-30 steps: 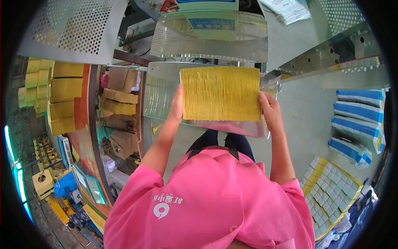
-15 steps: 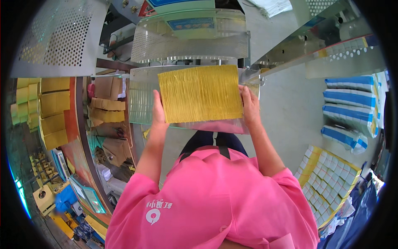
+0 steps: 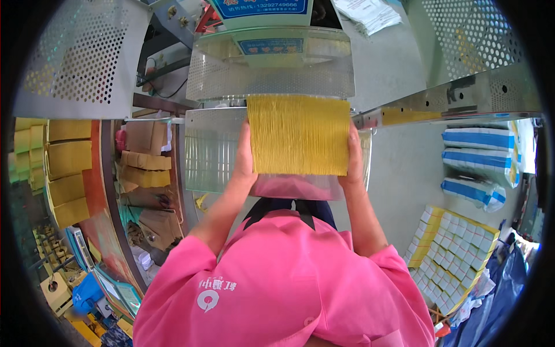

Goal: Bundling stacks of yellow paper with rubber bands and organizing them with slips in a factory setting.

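Note:
A thick block of yellow paper sheets [image 3: 299, 136], stacked on edge so that fine ridges show, is squeezed between my two hands. My left hand [image 3: 246, 153] presses its left end, and my right hand [image 3: 354, 155] presses its right end. Part of the fingers on both sides is hidden behind the block. Beneath it lies a shiny metal tray [image 3: 211, 153] with a reflective surface. The far edge of the block reaches the lower rim of a clear curved cover [image 3: 272, 72].
Perforated metal panels [image 3: 87, 58] stand at the far left and right. A metal rail [image 3: 439, 95] runs along the right. Left is a bench edge [image 3: 107, 173] with stacked yellow paper [image 3: 69, 173]. Blue-and-white packages [image 3: 478, 139] and a carton of white bundles [image 3: 457, 254] sit right.
Both hands have carried the paper block slightly to the right, and its far edge now meets the clear cover. The whole view has tilted a little, showing more of the far side.

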A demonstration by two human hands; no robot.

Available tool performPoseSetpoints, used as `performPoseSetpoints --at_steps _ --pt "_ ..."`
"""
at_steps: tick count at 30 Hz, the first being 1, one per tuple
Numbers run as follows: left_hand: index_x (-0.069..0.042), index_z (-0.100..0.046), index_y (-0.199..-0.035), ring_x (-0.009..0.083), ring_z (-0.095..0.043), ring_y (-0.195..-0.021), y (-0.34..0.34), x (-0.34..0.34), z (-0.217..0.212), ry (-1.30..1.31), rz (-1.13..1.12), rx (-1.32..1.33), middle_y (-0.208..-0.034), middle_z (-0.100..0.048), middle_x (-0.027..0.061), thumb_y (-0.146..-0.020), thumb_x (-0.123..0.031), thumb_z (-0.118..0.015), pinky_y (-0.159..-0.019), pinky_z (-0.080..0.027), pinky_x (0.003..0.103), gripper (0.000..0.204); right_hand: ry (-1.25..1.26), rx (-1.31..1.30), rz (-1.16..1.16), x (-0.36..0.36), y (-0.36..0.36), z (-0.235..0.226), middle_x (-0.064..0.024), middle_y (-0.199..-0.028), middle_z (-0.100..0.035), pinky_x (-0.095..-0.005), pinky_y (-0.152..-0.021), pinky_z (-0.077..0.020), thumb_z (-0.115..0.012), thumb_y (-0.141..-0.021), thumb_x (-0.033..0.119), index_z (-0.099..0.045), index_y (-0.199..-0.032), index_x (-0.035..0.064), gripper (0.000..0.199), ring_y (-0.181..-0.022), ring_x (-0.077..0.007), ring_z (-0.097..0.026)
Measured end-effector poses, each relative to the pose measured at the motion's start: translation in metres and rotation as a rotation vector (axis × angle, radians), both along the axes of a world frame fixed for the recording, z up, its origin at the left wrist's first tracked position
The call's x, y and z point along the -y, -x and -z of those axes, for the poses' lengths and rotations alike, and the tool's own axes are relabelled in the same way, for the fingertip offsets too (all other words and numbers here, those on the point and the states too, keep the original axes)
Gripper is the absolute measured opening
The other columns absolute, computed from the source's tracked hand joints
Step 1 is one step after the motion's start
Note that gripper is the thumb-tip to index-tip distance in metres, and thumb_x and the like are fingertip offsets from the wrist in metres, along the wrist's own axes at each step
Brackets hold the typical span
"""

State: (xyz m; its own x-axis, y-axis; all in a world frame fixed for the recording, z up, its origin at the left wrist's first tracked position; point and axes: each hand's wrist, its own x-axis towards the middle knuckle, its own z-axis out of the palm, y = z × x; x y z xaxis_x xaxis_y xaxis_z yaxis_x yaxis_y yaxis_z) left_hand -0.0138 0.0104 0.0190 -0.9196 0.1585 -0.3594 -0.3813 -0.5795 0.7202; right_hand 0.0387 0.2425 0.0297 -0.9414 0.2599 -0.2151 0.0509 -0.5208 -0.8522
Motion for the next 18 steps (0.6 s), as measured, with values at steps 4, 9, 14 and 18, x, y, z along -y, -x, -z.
performPoseSetpoints --at_steps 4,9,14,18 --pt "-0.004 -0.047 -0.134 0.0197 -0.051 -0.119 0.046 -0.002 -0.014 0.012 0.113 -0.063 -0.130 -0.054 0.0067 -0.099 -0.051 -0.042 -0.101 -0.039 0.035 0.059 -0.052 -0.072 0.037 -0.005 0.033 -0.008 -0.0096 -0.143 -0.043 -0.0334 -0.110 -0.0299 -0.038 -0.098 0.025 -0.031 -0.147 0.0016 0.055 -0.133 -0.0204 -0.039" --pt "-0.003 -0.045 -0.137 0.0180 -0.047 -0.123 0.070 -0.004 0.001 0.066 0.128 -0.045 -0.135 -0.050 0.0071 -0.099 -0.048 -0.043 -0.103 -0.036 0.033 0.058 -0.004 -0.032 -0.026 -0.010 0.061 -0.004 -0.0096 -0.140 -0.046 -0.0323 -0.107 -0.0327 -0.041 -0.095 0.027 -0.030 -0.147 0.0025 0.058 -0.129 -0.0199 -0.043" --pt "-0.003 -0.044 -0.138 0.0191 -0.045 -0.125 0.074 0.000 -0.002 0.112 0.140 -0.030 -0.137 -0.049 0.0081 -0.098 -0.049 -0.046 -0.105 -0.035 0.034 0.061 0.007 -0.051 -0.088 -0.012 0.066 -0.010 -0.0094 -0.138 -0.047 -0.0322 -0.106 -0.0337 -0.043 -0.094 0.031 -0.030 -0.147 0.0021 0.062 -0.127 -0.0200 -0.044" --pt "-0.004 -0.044 -0.138 0.0185 -0.046 -0.124 0.073 0.004 0.002 0.092 0.147 -0.094 -0.135 -0.050 0.0073 -0.098 -0.046 -0.048 -0.104 -0.036 0.033 0.058 -0.001 -0.031 -0.042 -0.007 0.065 -0.008 -0.0088 -0.138 -0.047 -0.0320 -0.106 -0.0334 -0.043 -0.095 0.033 -0.031 -0.147 0.0018 0.061 -0.126 -0.0197 -0.043"
